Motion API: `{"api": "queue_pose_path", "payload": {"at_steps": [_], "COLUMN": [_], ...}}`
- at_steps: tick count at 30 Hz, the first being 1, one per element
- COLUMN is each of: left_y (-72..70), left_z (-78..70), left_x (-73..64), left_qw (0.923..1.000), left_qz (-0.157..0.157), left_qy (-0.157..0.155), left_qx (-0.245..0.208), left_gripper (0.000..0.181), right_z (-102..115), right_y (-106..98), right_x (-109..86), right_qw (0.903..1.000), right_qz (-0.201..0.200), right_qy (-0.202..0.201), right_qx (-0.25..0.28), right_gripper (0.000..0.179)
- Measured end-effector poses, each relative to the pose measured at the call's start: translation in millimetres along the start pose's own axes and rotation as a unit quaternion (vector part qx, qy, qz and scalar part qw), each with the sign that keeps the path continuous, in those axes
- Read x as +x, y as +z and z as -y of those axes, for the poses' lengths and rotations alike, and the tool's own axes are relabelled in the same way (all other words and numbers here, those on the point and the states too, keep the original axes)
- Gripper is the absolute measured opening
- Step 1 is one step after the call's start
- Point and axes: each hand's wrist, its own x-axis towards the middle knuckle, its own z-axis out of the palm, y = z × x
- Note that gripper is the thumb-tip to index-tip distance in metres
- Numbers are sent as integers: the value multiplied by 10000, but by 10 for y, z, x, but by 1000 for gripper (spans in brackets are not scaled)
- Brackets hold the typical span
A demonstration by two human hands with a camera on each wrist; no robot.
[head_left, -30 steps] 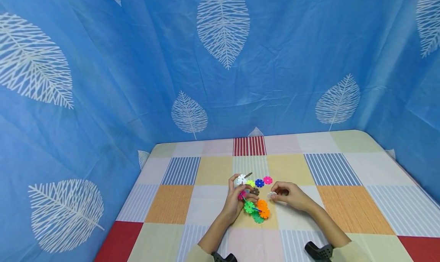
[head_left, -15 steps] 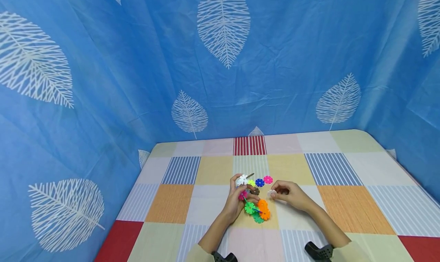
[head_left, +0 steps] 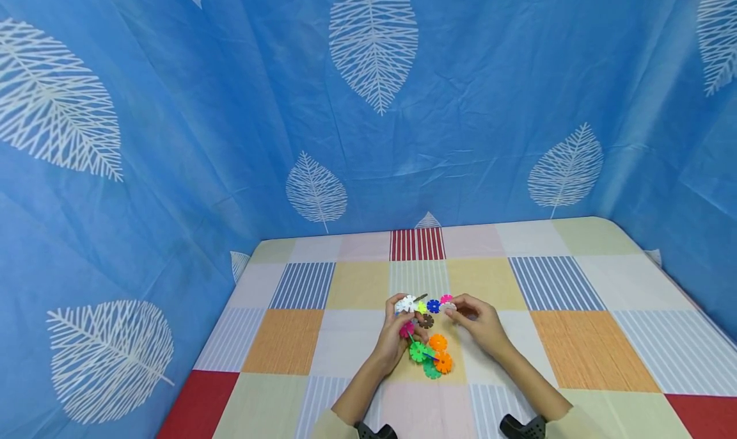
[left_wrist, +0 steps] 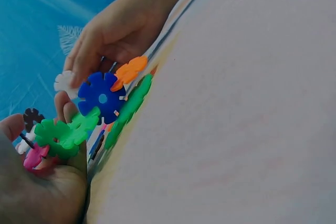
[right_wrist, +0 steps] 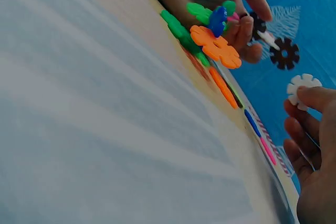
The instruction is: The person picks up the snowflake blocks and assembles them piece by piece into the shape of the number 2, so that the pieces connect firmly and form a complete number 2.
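- The assembly (head_left: 419, 327) is a cluster of flat, notched plastic discs slotted edge into edge at angles: white, yellow-green, brown and pink discs at the top, green and blue ones in the middle, orange and green ones at the bottom.
- It stands over the checked tablecloth (head_left: 357, 285), near the front middle of the table, its lowest green and orange discs resting on or just above the cloth.
- In the left wrist view a blue disc (left_wrist: 101, 96) faces the camera, with a bright green disc (left_wrist: 59, 136) just below it and an orange disc (left_wrist: 130, 70) behind it.
- The left hand (head_left: 397, 336) grips the assembly from its left side: its fingers curl round the upper discs and the thumb presses in from the near side.
- The right hand (head_left: 480, 324) pinches a single white disc (right_wrist: 303, 88) between thumb and forefinger; the other fingers are loosely curled beneath.
- That white disc is held up beside the top right of the assembly, close to a brown disc (right_wrist: 284, 53) that sticks out on a thin stem; whether they touch cannot be told.
- A loose blue disc (head_left: 434, 306) and a loose pink disc (head_left: 446, 299) lie on the cloth just behind the right hand's fingertips.
- A blue curtain (head_left: 230, 106) printed with white leaves hangs behind and on both sides of the table.
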Motion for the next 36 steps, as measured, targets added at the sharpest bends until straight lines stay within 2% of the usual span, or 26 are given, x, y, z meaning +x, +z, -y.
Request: {"api": "queue_pose_path", "payload": {"at_steps": [5, 9, 14, 26, 33, 36], "left_y": [6, 6, 0, -7, -13, -10], "left_z": [3, -5, -7, 10, 13, 1], "left_x": [-5, -6, -7, -34, -37, -26], "left_qw": [9997, 9996, 9991, 9948, 9865, 9838], "left_qz": [127, 163, 239, 691, 1015, 1148], "left_qy": [-106, -141, -186, -61, 226, 258], "left_qx": [152, 205, 299, 740, 1262, 1351], "left_gripper": [38, 40, 39, 43, 45, 46], "right_z": [164, 340, 413, 386, 104, 104], "right_y": [65, 91, 136, 191, 198, 189], "right_x": [10, 41, 92, 93, 67, 62], "right_qw": [9987, 9944, 9887, 9844, 9820, 9803], "right_qz": [-353, -641, -835, -788, -844, -838], "right_qy": [133, 431, 774, 869, 937, 1062], "right_qx": [336, 716, 976, 1309, 1408, 1440], "right_gripper": [11, 22, 29, 27, 28, 29]}}
